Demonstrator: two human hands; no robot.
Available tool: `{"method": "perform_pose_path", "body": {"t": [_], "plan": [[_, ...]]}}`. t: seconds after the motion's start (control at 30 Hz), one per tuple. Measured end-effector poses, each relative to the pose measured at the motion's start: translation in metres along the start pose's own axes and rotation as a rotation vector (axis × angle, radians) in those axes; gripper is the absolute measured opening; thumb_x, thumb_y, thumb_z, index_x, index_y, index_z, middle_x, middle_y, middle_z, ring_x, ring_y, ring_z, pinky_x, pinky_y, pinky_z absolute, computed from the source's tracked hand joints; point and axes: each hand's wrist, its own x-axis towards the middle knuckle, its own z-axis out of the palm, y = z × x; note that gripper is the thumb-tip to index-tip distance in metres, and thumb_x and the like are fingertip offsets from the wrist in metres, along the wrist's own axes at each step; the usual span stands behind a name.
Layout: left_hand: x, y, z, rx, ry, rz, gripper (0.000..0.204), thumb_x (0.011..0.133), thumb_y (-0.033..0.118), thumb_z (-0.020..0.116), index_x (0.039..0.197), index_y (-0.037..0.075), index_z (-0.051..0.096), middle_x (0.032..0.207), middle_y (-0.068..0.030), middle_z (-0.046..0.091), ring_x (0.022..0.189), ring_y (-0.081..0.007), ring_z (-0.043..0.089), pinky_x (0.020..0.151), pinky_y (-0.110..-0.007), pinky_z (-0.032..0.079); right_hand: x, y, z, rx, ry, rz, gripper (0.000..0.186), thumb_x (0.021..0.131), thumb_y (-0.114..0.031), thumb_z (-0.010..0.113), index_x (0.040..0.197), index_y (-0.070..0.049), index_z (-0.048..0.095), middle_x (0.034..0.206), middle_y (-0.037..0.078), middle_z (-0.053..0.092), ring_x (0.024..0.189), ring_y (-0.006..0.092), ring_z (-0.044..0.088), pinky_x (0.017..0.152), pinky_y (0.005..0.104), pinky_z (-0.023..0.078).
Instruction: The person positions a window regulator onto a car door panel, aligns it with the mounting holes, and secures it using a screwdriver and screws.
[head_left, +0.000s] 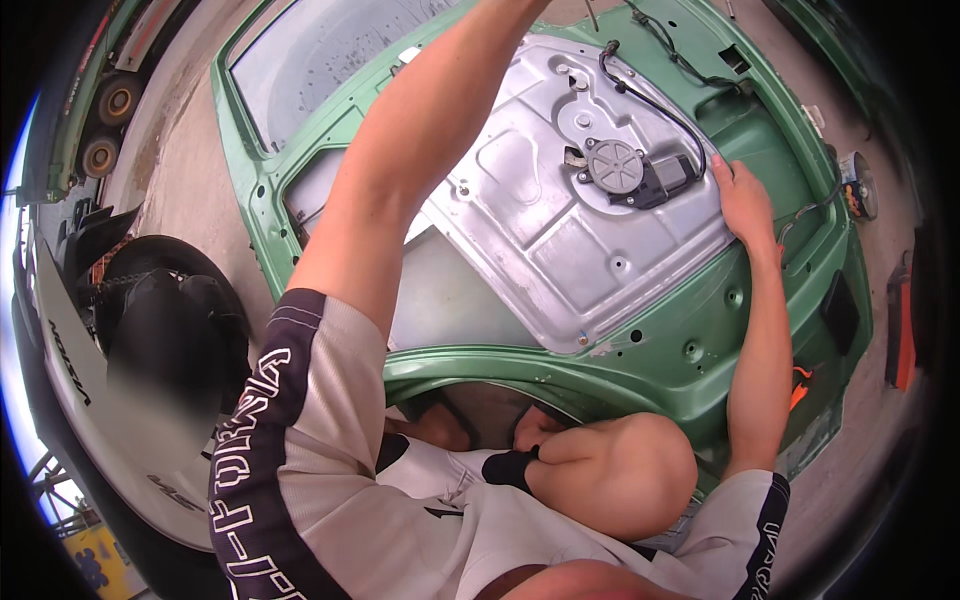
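A green vehicle door [660,370] lies in front of me with a silver metal panel [520,215] in its middle. On the panel sits a round window motor [613,166] with a black housing beside it. A black cable [655,112] curves from the motor's housing toward the panel's far edge. At the panel's right edge is my right hand [742,200], its fingers closed over that edge and partly hidden. My left forearm [430,110] reaches across the door and out past the top of the picture, so my left hand is out of sight.
Window glass [320,50] fills the door's far left part. A motorbike [165,340] stands close at my left. To the right are a small round container [857,187] and a red-and-black object [901,325]. My bent knee [640,470] is by the door's near edge.
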Motion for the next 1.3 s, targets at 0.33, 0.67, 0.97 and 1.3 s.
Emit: {"method": "perform_pose_path", "body": {"t": [0.33, 0.67, 0.97, 1.3], "plan": [[0.005, -0.010, -0.066, 0.304, 0.145, -0.004, 0.052, 0.097, 0.056, 0.064, 0.068, 0.018, 0.045, 0.052, 0.0036, 0.041, 0.040, -0.0116, 0.037, 0.037, -0.030, 0.028, -0.001, -0.010, -0.003, -0.018, 0.008, 0.009, 0.061, 0.107, -0.050, 0.038, 0.115, 0.007, 0.060, 0.112, 0.033, 0.067, 0.109, 0.0491, 0.063, 0.096, 0.0551, 0.046], [0.009, -0.018, -0.064, 0.366, 0.192, 0.064, 0.055, 0.098, 0.056, 0.063, 0.065, 0.015, 0.047, 0.052, 0.0027, 0.042, 0.041, -0.0123, 0.038, 0.039, -0.031, 0.030, 0.000, -0.011, -0.004, 0.018, -0.032, 0.005, 0.062, 0.107, -0.049, 0.037, 0.116, 0.008, 0.060, 0.114, 0.033, 0.067, 0.111, 0.0498, 0.062, 0.097, 0.0556, 0.046], [0.007, -0.021, -0.063, 0.305, 0.240, 0.050, 0.058, 0.099, 0.057, 0.061, 0.063, 0.014, 0.046, 0.050, 0.0024, 0.040, 0.041, -0.0126, 0.039, 0.039, -0.031, 0.032, 0.001, -0.012, -0.006, 0.020, -0.058, 0.005, 0.063, 0.107, -0.050, 0.037, 0.117, 0.008, 0.059, 0.114, 0.034, 0.066, 0.111, 0.0500, 0.062, 0.098, 0.0555, 0.046], [-0.004, -0.029, -0.066, 0.320, 0.257, 0.179, 0.053, 0.097, 0.057, 0.066, 0.083, 0.006, 0.058, 0.058, -0.0024, 0.052, 0.043, -0.0136, 0.045, 0.040, -0.031, 0.038, -0.001, -0.012, -0.008, -0.007, -0.063, -0.002, 0.063, 0.108, -0.050, 0.037, 0.118, 0.009, 0.059, 0.112, 0.034, 0.067, 0.110, 0.0490, 0.063, 0.097, 0.0550, 0.047]]}}
